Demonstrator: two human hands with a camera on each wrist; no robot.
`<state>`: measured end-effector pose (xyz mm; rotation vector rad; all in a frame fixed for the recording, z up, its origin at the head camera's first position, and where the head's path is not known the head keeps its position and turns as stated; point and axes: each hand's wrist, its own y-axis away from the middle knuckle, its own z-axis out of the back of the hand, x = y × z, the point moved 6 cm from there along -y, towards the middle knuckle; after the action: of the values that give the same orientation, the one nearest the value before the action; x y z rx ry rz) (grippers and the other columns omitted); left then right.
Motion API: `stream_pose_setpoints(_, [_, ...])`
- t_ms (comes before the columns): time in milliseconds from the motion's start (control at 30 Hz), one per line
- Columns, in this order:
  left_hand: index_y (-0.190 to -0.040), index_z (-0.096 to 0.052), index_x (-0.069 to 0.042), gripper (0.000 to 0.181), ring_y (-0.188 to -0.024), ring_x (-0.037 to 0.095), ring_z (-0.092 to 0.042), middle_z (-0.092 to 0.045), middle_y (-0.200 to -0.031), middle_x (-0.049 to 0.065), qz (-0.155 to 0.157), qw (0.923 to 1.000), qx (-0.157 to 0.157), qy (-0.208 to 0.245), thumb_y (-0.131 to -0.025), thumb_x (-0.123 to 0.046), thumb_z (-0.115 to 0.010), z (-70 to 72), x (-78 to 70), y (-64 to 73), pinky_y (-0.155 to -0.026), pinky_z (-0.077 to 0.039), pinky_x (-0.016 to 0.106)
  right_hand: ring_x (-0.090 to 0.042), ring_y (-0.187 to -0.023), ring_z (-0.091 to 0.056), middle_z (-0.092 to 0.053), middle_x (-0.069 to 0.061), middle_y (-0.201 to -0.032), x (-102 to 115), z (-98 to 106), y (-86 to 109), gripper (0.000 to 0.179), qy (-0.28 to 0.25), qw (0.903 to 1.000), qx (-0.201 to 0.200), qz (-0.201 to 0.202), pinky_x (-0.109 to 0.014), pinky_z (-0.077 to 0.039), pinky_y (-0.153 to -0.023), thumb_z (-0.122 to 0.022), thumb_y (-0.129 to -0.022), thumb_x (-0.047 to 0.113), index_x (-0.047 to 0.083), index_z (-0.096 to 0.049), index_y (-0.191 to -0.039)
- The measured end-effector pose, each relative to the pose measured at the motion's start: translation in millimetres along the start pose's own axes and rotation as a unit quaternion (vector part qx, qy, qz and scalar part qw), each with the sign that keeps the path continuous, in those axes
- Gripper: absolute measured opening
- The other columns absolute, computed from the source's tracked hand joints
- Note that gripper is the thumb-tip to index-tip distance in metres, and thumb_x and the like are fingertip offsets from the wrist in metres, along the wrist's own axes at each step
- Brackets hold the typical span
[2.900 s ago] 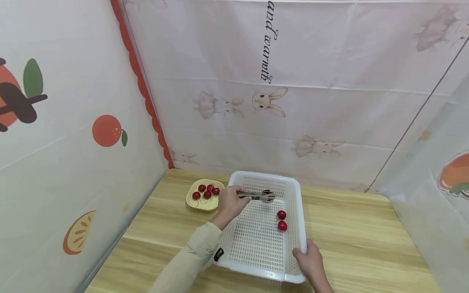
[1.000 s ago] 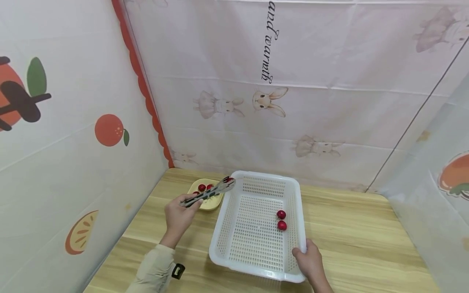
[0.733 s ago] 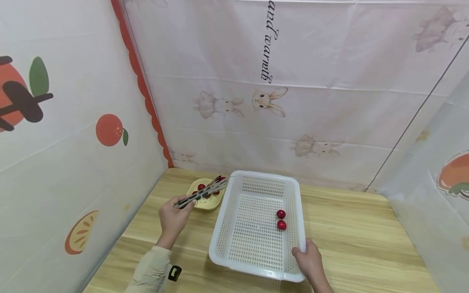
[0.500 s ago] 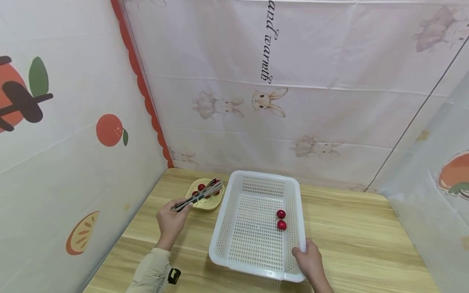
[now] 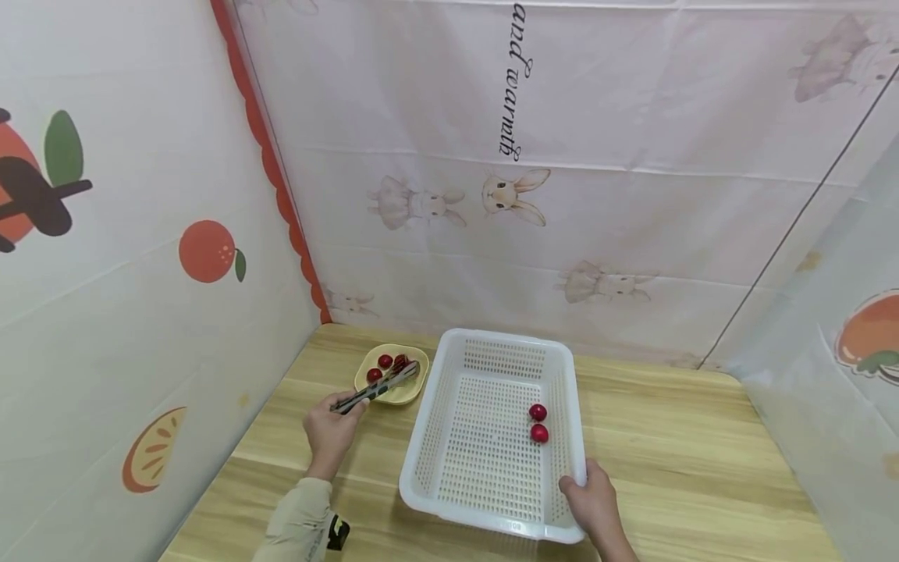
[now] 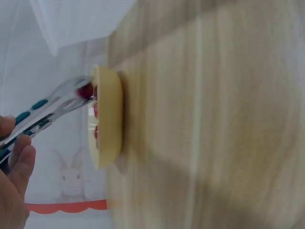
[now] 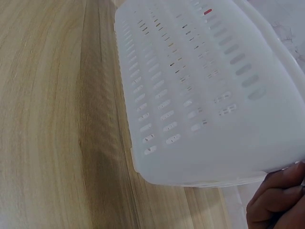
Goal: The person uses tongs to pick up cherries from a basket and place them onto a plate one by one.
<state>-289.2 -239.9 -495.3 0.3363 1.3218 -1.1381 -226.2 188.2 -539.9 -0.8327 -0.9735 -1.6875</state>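
Observation:
My left hand point(image 5: 328, 431) grips metal tongs point(image 5: 377, 388) over a small yellow dish point(image 5: 361, 361) on the left of the table. Red cherries point(image 5: 374, 375) lie in the dish, some hidden behind the tongs. In the left wrist view, a dark red cherry point(image 6: 86, 90) shows at the tips of the tongs, close to the dish's rim; whether they pinch it is unclear. My right hand point(image 5: 595, 503) holds the right rim of a white perforated basket point(image 5: 577, 460), thumb over the edge. Two cherries point(image 5: 538, 433) sit inside the basket, toward its right side.
A wooden table point(image 5: 674, 453) carries the dish and the basket, which stand close beside each other. Printed cloth walls point(image 5: 421, 289) close off the back and both sides. The basket's raised side wall point(image 7: 214, 133) fills much of the right wrist view.
My left hand has brought the tongs, with a red cherry in their tips, leftward from over the basket to the dish and lowered them. The right hand and the basket have stayed put.

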Motion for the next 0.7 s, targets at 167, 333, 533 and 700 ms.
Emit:
stream_pose_setpoints(167, [-0.088, -0.070, 0.000, 0.026, -0.066, 0.020, -0.063, -0.068, -0.084, 0.015, 0.030, 0.9995, -0.005, 0.002, -0.066, -0.005, -0.083, -1.0, 3.3, 3.2, -0.051, -0.048, 0.019, -0.041, -0.087, -0.061, -0.056, -0.030, -0.103, 1, 0, 1.4, 0.044, -0.002, 1.0000, 0.000, 0.006, -0.039, -0.054, -0.062, -0.052, -0.080, 0.000, -0.016, -0.042, -0.120])
stream_pose_setpoints(333, [-0.091, -0.070, 0.001, 0.028, -0.068, 0.022, -0.064, -0.068, -0.084, 0.016, 0.023, 0.9996, -0.014, 0.004, -0.067, -0.006, -0.083, 0.8, -0.9, 2.7, -0.052, -0.047, 0.017, -0.043, -0.089, -0.061, -0.055, -0.031, -0.105, 1, 0, 1.1, 0.045, -0.005, 1.0000, -0.003, 0.007, -0.040, -0.054, -0.063, -0.052, -0.080, 0.000, -0.016, -0.042, -0.121])
stream_pose_setpoints(533, [-0.095, -0.069, 0.001, 0.029, -0.076, 0.025, -0.065, -0.068, -0.091, 0.018, 0.059, 0.9976, -0.037, 0.000, -0.069, -0.005, -0.081, 7.1, -2.7, 2.9, -0.057, -0.046, 0.013, -0.042, -0.088, -0.061, -0.055, -0.031, -0.104, 0, -1, 0.7, 0.045, -0.005, 1.0000, 0.000, 0.001, -0.041, -0.053, -0.064, -0.052, -0.080, 0.000, -0.016, -0.042, -0.121])
stream_pose_setpoints(700, [-0.097, -0.068, 0.001, 0.031, -0.080, 0.027, -0.063, -0.066, -0.096, 0.018, 0.080, 0.9960, -0.038, 0.007, -0.070, -0.006, -0.081, 11.9, -12.5, 0.3, -0.058, -0.045, 0.013, -0.043, -0.088, -0.061, -0.055, -0.031, -0.105, 2, -1, 1.8, 0.046, -0.002, 1.0000, 0.002, 0.005, -0.040, -0.053, -0.063, -0.052, -0.080, 0.000, -0.017, -0.041, -0.122])
